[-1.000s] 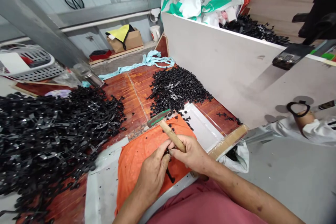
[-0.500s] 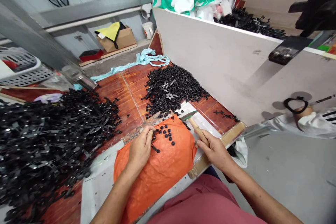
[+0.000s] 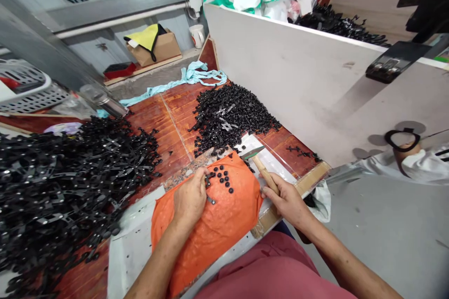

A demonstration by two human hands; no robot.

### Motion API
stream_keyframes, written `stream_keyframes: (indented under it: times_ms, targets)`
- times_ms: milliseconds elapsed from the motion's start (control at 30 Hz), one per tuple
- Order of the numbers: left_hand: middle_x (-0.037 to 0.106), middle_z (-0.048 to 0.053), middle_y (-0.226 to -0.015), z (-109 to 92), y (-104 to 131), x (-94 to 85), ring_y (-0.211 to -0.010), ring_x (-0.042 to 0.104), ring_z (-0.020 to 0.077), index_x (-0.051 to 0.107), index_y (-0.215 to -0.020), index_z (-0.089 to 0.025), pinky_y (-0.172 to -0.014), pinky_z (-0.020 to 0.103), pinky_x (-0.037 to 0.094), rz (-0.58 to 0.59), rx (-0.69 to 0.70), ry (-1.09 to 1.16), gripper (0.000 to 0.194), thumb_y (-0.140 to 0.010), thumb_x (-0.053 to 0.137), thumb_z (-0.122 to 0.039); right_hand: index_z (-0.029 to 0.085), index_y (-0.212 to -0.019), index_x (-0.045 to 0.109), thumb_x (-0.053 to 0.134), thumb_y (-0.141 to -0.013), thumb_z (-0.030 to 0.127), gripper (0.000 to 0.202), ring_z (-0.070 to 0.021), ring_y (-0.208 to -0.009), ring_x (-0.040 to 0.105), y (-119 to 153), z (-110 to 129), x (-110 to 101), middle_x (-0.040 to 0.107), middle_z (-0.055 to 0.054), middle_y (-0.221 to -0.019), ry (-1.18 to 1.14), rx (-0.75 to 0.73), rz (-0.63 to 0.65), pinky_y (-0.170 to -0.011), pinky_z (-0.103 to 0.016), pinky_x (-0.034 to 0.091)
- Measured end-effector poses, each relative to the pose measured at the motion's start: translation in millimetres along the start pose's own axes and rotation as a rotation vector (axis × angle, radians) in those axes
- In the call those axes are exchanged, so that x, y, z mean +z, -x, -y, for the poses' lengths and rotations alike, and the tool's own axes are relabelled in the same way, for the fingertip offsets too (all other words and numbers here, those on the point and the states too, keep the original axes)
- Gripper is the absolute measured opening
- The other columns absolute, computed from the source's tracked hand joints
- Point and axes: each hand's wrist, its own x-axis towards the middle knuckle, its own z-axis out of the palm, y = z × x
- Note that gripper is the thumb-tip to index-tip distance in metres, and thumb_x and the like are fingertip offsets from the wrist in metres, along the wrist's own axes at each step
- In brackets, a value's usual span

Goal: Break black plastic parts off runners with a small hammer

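Note:
My right hand (image 3: 286, 196) is wrapped round the wooden handle of a hammer (image 3: 262, 168). Its narrow, greenish metal head lies over the far right corner of an orange cloth-like pad (image 3: 213, 238). On the pad rests my left hand (image 3: 189, 196), fingers closed on a small black linked part (image 3: 210, 200); much of that part is hidden beneath the fingers. Just right of those fingertips, several small round black caps (image 3: 226, 179) lie loosely in rows on the orange surface.
A heap of small black pins (image 3: 235, 112) sits beyond the pad. To the left spreads a large pile of black linked parts (image 3: 63, 182). A pale upright board (image 3: 298, 70) borders the bench at right. Light blue cloth strips (image 3: 175, 85) lie at the back.
My left hand has shifted slightly to the right and turned, with the black part moving a little under its fingers. The hammer in my right hand stays nearly still.

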Motion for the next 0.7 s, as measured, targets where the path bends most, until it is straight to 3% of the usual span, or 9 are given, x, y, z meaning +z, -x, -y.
stream_keyframes:
  times_ms: [233,433,700]
  targets:
    - [0.074,0.001,-0.079,-1,-2,-0.2,-0.07,0.067,0.0191,0.063,-0.115,-0.028,-0.061,0.025,0.03,-0.048,0.016,-0.011,0.029,-0.102,0.038,-0.023,0.021,-0.128,0.062,0.054,-0.093,0.028,0.036,-0.0156,-0.062,0.056,-2,-2,0,0.064,0.003,-0.078,0.005,0.01,0.023,-0.058,-0.025,0.044]
    - [0.068,-0.001,-0.07,2,-2,1.3,-0.06,0.061,0.0183,0.064,-0.108,-0.027,-0.061,0.025,0.031,-0.08,0.003,0.177,0.028,-0.102,0.037,-0.027,0.023,-0.128,0.063,0.055,-0.093,0.029,0.036,-0.0162,-0.059,0.055,-2,-1,-1,0.064,0.004,-0.074,0.018,0.008,0.024,-0.058,-0.026,0.045]
    - [0.065,-0.001,-0.069,-1,-20,-4.0,-0.062,0.06,0.0188,0.065,-0.107,-0.027,-0.061,0.024,0.031,-0.149,0.057,0.178,0.026,-0.099,0.041,-0.021,0.024,-0.126,0.063,0.054,-0.093,0.029,0.034,-0.016,-0.056,0.055,-2,1,0,0.059,0.005,-0.067,0.011,0.003,0.033,-0.055,-0.026,0.046]
